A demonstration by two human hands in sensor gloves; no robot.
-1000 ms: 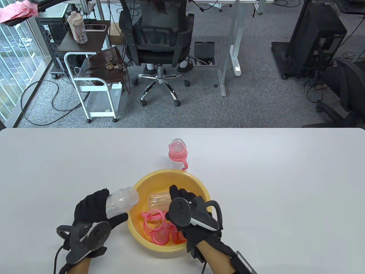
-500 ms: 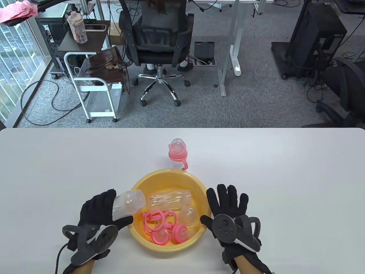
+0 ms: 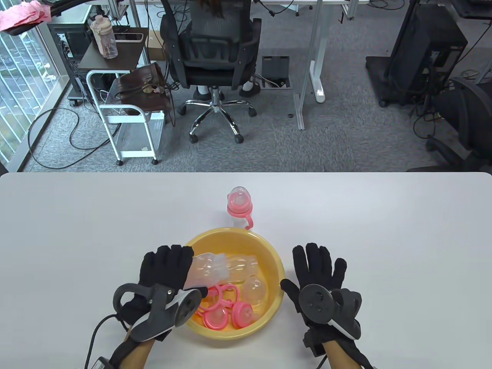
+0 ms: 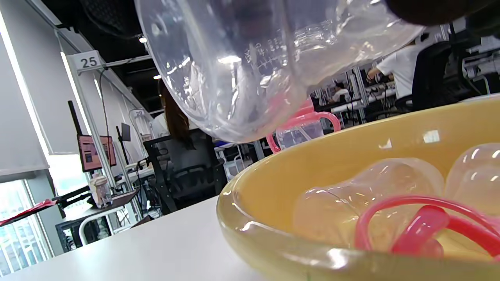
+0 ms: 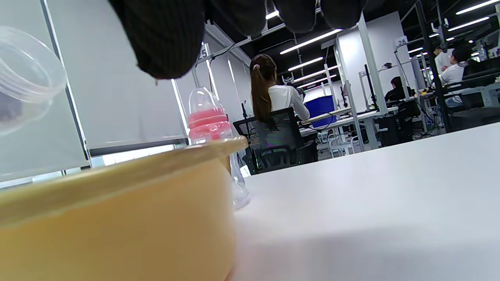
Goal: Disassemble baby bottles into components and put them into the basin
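Over round yellow plastic basin (image 3: 269, 250), my left hand (image 3: 165, 269) is gripping clear plastic bottle body (image 3: 209, 267), long axis lying sideways, open mouth pointing right. Since half-second ago, it's moving from rim inward. My right hand (image 3: 317, 275) is resting flat, fingers spread, empty, beside basin. I'm seeing assembled pink-collared baby bottle (image 3: 240, 203) standing upright behind basin, bare white table (image 3: 384, 230) stretching right.
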